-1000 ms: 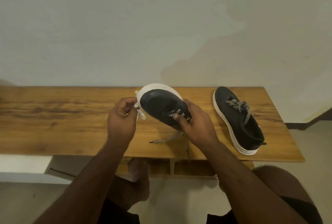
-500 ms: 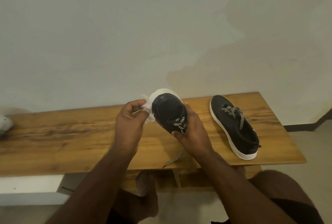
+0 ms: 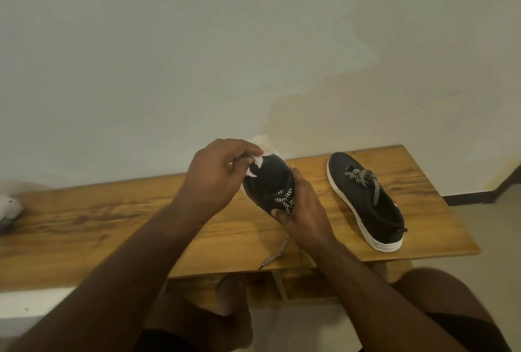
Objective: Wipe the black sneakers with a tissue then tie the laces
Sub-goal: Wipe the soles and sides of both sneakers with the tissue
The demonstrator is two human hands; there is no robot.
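My right hand (image 3: 303, 210) grips a black sneaker (image 3: 272, 179) with a white sole, raised above the wooden table (image 3: 112, 219) with its toe pointing away and up. Its black-and-white laces (image 3: 277, 253) hang loose below my hand. My left hand (image 3: 217, 176) holds a crumpled white tissue (image 3: 260, 151) against the sneaker's toe. The second black sneaker (image 3: 366, 202) lies flat on the table to the right, its laces tied in a bow.
A white object (image 3: 8, 206) sits at the table's far left edge, mostly cut off. A plain wall stands directly behind the table. My knees and a bare foot (image 3: 231, 298) are below the table's front edge.
The sneaker has tipped more upright, toe lifted. My left hand with the tissue has moved from the toe's left side up onto the top of the toe. The view has tilted upward.
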